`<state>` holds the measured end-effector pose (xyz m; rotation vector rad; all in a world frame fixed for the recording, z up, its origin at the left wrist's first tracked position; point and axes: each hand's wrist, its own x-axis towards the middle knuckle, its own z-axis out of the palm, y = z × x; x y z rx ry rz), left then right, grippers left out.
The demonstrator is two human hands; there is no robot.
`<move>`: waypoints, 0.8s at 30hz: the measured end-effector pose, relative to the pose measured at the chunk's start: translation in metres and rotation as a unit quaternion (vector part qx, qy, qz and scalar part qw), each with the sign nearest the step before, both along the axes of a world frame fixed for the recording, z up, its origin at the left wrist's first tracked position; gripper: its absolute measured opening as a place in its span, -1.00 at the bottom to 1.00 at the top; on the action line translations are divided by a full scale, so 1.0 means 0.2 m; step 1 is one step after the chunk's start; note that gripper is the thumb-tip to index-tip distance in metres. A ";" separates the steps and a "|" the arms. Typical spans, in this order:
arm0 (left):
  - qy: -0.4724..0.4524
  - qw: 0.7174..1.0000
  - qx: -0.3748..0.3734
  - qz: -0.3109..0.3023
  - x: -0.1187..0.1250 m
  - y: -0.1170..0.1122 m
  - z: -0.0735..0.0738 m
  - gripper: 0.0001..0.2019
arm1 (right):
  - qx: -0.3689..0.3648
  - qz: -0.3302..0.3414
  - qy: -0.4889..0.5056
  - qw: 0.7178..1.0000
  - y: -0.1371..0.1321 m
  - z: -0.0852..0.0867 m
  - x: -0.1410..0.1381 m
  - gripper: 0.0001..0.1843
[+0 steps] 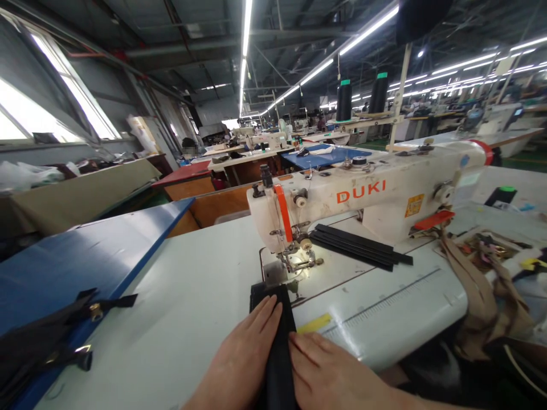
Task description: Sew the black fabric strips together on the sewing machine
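The left hand lay on top of a black strip, with its fingers straight and close together. The right hand rested its fingers at the strip's right edge. I could not tell if either grip pinched the strip, because its underside was hidden.

The strip was on the pale counter, and its far end was just in front of the presser foot. That end did not look to be under the foot, so it seemed lined up but not being sewn. The work on it looked unfinished. I could not see if it had any stitches.

On the left, dark straps with shiny metal bits lay on a blue counter. On the right, a shallow tray had little gold-coloured bits in it, and brown straps hung over its near side. The other bits were too jumbled to name.

Past the foot, more black strips lay in a pile beside the sewing machine. I could not tell if those were done.

Farther back, two big black thread cones stood on a rack. White plastic bags sat near the window, but what they held was hidden.
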<state>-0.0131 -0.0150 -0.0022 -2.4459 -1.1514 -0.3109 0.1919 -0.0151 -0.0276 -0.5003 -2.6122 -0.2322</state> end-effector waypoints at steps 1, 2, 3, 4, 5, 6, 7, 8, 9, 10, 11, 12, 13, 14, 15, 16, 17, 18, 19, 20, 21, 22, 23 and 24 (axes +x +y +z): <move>0.004 1.000 0.000 -0.001 0.00 0.01 0.00 -0.48 | -0.003 0.000 0.008 1.000 0.00 -0.01 0.00 -0.67; 0.008 1.000 -0.002 0.000 0.01 0.02 0.00 -0.49 | -0.007 -0.001 0.016 1.000 0.01 -0.03 0.00 -0.65; 0.010 1.000 -0.008 0.002 0.01 0.03 0.00 -0.49 | -0.011 -0.004 0.024 1.000 0.01 -0.05 0.00 -0.63; 0.012 1.000 -0.014 0.004 0.01 0.04 0.00 -0.48 | -0.015 -0.008 0.033 0.999 0.02 -0.06 0.00 -0.62; 0.011 1.000 -0.019 0.008 0.02 0.04 0.00 -0.48 | -0.020 -0.008 0.039 0.999 0.03 -0.08 0.00 -0.62; 0.009 1.000 -0.021 0.012 0.02 0.05 -0.01 -0.47 | -0.025 -0.006 0.041 0.999 0.03 -0.09 0.00 -0.62; 0.007 1.000 -0.020 0.014 0.02 0.05 -0.01 -0.46 | -0.028 0.001 0.040 0.999 0.04 -0.10 0.00 -0.63; 0.006 1.000 -0.016 0.013 0.02 0.06 -0.01 -0.46 | -0.031 0.008 0.037 0.999 0.04 -0.11 0.00 -0.63; 0.007 1.000 -0.011 0.011 0.02 0.06 -0.02 -0.46 | -0.031 0.014 0.033 0.999 0.04 -0.12 0.00 -0.63; 0.006 1.000 0.000 0.010 0.02 0.06 -0.02 -0.47 | -0.030 0.017 0.031 0.999 0.05 -0.13 0.00 -0.62; 0.006 1.000 0.010 0.009 0.02 0.06 -0.02 -0.47 | -0.026 0.019 0.031 0.999 0.05 -0.13 0.00 -0.62; 0.007 1.000 0.018 0.006 0.02 0.06 -0.02 -0.47 | -0.022 0.020 0.033 0.999 0.05 -0.14 0.00 -0.62; 0.009 1.000 0.021 0.005 0.02 0.06 -0.02 -0.47 | -0.016 0.022 0.035 0.999 0.06 -0.15 0.00 -0.63; 0.013 1.000 0.022 0.003 0.02 0.07 -0.02 -0.46 | -0.008 0.024 0.038 0.999 0.06 -0.15 0.00 -0.63; 0.018 1.000 0.020 0.000 0.01 0.07 -0.02 -0.46 | -0.001 0.027 0.043 0.999 0.06 -0.16 0.00 -0.64; 0.021 1.000 0.021 -0.004 0.01 0.07 -0.03 -0.46 | 0.005 0.029 0.046 0.998 0.07 -0.17 0.00 -0.64; 0.022 0.999 0.022 -0.006 0.01 0.08 -0.04 -0.46 | 0.010 0.032 0.049 0.998 0.07 -0.17 0.00 -0.64; 0.019 0.999 0.027 -0.007 0.00 0.08 -0.05 -0.45 | 0.013 0.034 0.051 0.998 0.07 -0.18 -0.01 -0.64; 0.014 0.999 0.030 -0.007 0.00 0.08 -0.06 -0.44 | 0.012 0.035 0.051 0.998 0.07 -0.19 -0.01 -0.64; 0.007 0.999 0.031 -0.005 0.00 0.08 -0.07 -0.40 | 0.011 0.035 0.051 0.998 0.08 -0.19 -0.01 -0.63; -0.001 1.000 0.027 -0.003 -0.01 0.08 -0.07 -0.36 | 0.009 0.034 0.053 0.998 0.08 -0.20 -0.02 -0.63; -0.004 1.000 0.018 -0.003 -0.01 0.08 -0.07 -0.33 | 0.008 0.033 0.057 0.998 0.07 -0.21 -0.02 -0.64; -0.003 1.000 0.005 -0.001 -0.01 0.08 -0.06 -0.30 | 0.007 0.031 0.061 0.998 0.07 -0.21 -0.03 -0.64; -0.002 1.000 -0.005 0.000 -0.01 0.08 -0.05 -0.27 | 0.006 0.030 0.065 0.997 0.07 -0.22 -0.04 -0.64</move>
